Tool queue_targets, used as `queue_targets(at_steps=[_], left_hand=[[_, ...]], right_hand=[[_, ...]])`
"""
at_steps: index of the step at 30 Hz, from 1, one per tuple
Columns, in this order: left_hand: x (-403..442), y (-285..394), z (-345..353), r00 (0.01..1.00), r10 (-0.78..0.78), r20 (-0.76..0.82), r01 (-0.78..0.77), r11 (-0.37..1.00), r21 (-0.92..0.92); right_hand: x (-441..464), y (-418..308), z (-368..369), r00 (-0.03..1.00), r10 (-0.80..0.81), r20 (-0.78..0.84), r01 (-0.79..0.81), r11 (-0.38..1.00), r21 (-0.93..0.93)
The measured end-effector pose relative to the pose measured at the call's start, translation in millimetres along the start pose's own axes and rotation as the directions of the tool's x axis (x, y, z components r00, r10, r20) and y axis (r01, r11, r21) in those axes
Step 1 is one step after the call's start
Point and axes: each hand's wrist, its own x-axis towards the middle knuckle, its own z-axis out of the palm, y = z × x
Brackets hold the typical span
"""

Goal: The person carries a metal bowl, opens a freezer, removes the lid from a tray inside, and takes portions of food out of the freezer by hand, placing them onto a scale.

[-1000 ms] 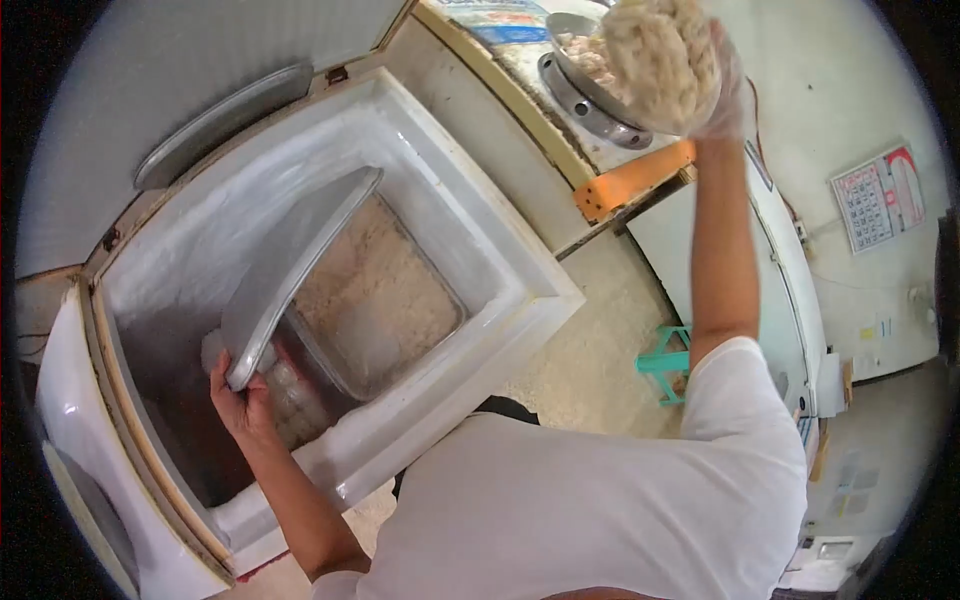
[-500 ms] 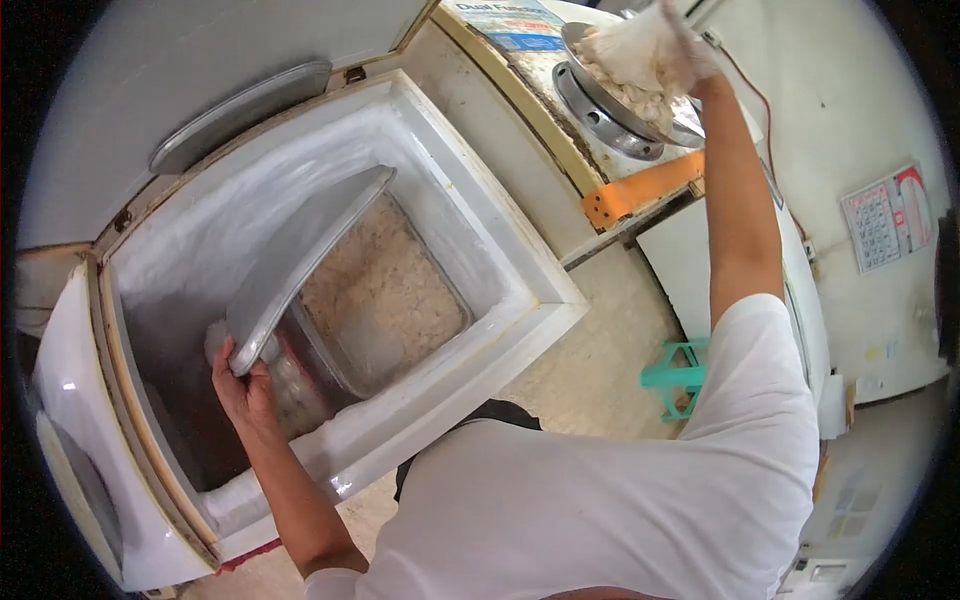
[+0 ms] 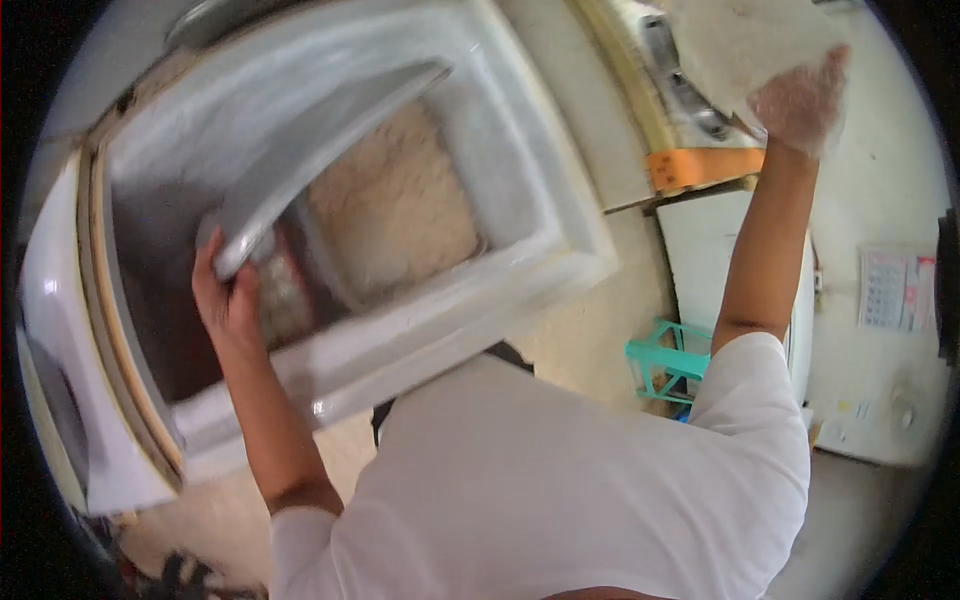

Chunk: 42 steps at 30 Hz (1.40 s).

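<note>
My left hand (image 3: 228, 295) pinches the lower edge of a metal lid (image 3: 320, 155) between thumb and fingers. The lid is tilted up over a container (image 3: 335, 255) of pale, crumbly food (image 3: 395, 195) inside the open chest freezer (image 3: 520, 280). Just below that hand sits a clear bag with pale contents (image 3: 285, 300). My right hand (image 3: 803, 105) is raised at the upper right, wrapped in thin clear plastic, to the right of a metal ring stand (image 3: 672, 75). Blur and plastic obscure its fingers.
An orange strip (image 3: 700, 168) runs along the counter edge beneath the right hand. On the floor stands a teal plastic stool (image 3: 668, 355). A calendar (image 3: 897, 288) hangs at the right. The freezer's white front rim lies between my body and the container.
My right hand has moved away from the bowl of pale food, toward the right. The bowl has left the view as the camera shifted. The left hand still grips the lid.
</note>
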Motion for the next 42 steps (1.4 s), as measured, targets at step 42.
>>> queue_targets(at_steps=[42], left_hand=[[-5,-4,17,0.984,-0.176,-0.026,0.172,0.979,-0.112]], right_hand=[[-96,515,79,0.195,0.924,0.328,0.182,0.295,-0.938]])
